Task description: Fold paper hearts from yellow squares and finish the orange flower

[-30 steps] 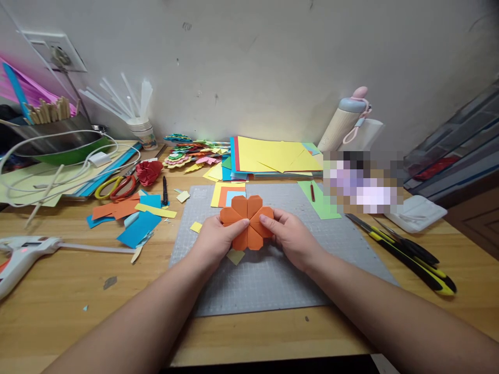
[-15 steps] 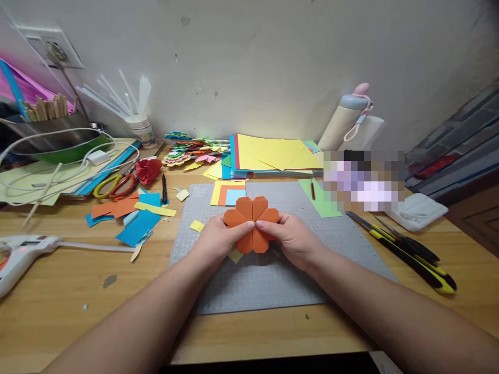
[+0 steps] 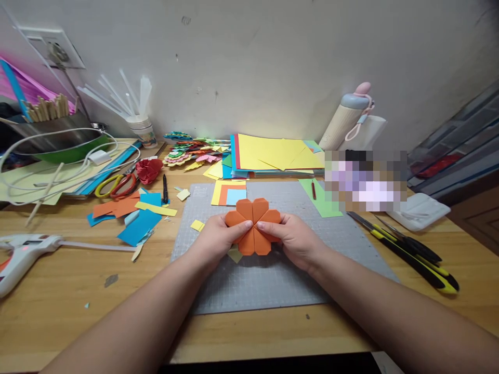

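The left hand (image 3: 212,236) and the right hand (image 3: 298,238) both hold an orange paper flower (image 3: 254,241). Each grip is a pinch, with the thumb on the front of the flower and the other fingers mostly hidden behind it. The two thumb tips are close together, near the middle where the petals meet. The flower is over a gray mat (image 3: 280,288) on the wooden table (image 3: 117,322), between the two hands. A little pale yellow paper (image 3: 235,254) peeks out under it. Just past the flower are small yellow, orange and light blue papers (image 3: 219,193). To the left are blue and orange scraps (image 3: 139,228), a black pen (image 3: 165,189) and a white glue gun (image 3: 29,253). To the right is a yellow and black cutter (image 3: 413,259), near a green paper (image 3: 326,203)
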`<state>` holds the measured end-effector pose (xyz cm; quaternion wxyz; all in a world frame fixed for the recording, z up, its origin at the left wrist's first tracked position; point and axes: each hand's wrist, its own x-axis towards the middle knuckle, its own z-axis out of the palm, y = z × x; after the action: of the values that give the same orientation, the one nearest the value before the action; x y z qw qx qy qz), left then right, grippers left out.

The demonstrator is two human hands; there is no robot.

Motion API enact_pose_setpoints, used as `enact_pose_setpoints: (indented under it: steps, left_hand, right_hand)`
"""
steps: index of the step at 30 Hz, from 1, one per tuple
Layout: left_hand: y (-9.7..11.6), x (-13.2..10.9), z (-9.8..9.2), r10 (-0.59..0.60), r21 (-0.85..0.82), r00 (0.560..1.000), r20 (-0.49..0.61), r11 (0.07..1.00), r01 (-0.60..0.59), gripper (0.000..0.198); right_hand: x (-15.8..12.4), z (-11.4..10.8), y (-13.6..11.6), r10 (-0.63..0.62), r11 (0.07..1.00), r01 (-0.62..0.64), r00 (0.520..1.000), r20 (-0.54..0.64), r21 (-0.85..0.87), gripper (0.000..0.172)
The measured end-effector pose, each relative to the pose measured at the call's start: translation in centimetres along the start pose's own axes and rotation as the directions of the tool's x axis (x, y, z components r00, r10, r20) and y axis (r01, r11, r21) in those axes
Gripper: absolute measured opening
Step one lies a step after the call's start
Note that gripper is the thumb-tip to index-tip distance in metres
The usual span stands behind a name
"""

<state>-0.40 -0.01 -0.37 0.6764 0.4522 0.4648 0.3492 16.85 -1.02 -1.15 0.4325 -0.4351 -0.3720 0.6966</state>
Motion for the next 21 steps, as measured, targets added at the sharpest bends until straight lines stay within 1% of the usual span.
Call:
enact_pose_setpoints:
  steps: [6,9,11,12,14,17,19,21]
  left_hand:
    - [-0.1,0.0,0.1,0.021,0.02,1.0,-0.002,1.0,-0.021,0.029]
    - [-0.1,-0.1,0.3,0.043,0.058,0.997,-0.07,0.998,-0.039,0.026]
    - [-0.1,-0.1,0.4,0.045,0.064,0.992,-0.121,0.997,-0.037,0.025]
    - [0.0,-0.1,0.4,0.041,0.055,0.99,-0.133,0.998,-0.034,0.025]
    - [0.0,-0.1,0.4,0.036,0.032,0.99,-0.135,0.999,-0.031,0.027]
    - [-0.1,0.0,0.4,0.029,0.012,0.993,-0.118,1.0,-0.028,0.031]
    - [-0.2,0.0,0.5,0.025,-0.002,0.995,-0.099,1.0,-0.025,0.032]
    - [-0.4,-0.1,0.8,0.011,-0.031,0.997,-0.082,0.999,-0.013,0.03]
  right_hand:
    - [0.2,0.1,0.3,-0.008,1.0,0.008,1.0,-0.015,0.009,0.028]
    - [0.0,0.2,0.3,-0.016,1.0,0.016,1.0,0.011,-0.011,0.029]
    - [0.0,0.3,0.1,-0.042,0.997,0.044,0.999,0.03,-0.062,0.03]
    - [-0.1,0.3,-0.1,-0.076,0.993,0.078,0.997,0.025,-0.09,0.03]
    - [-0.1,0.3,-0.4,-0.176,0.974,0.17,0.984,-0.026,-0.149,0.029]
    - [-0.2,0.2,-0.8,-0.323,0.919,0.281,0.939,-0.117,-0.278,0.028]
    - [-0.3,0.2,-0.8,-0.4,0.864,0.325,0.907,-0.133,-0.385,0.03]
    - [-0.3,0.1,-0.8,-0.461,0.815,0.364,0.879,-0.124,-0.451,0.03]
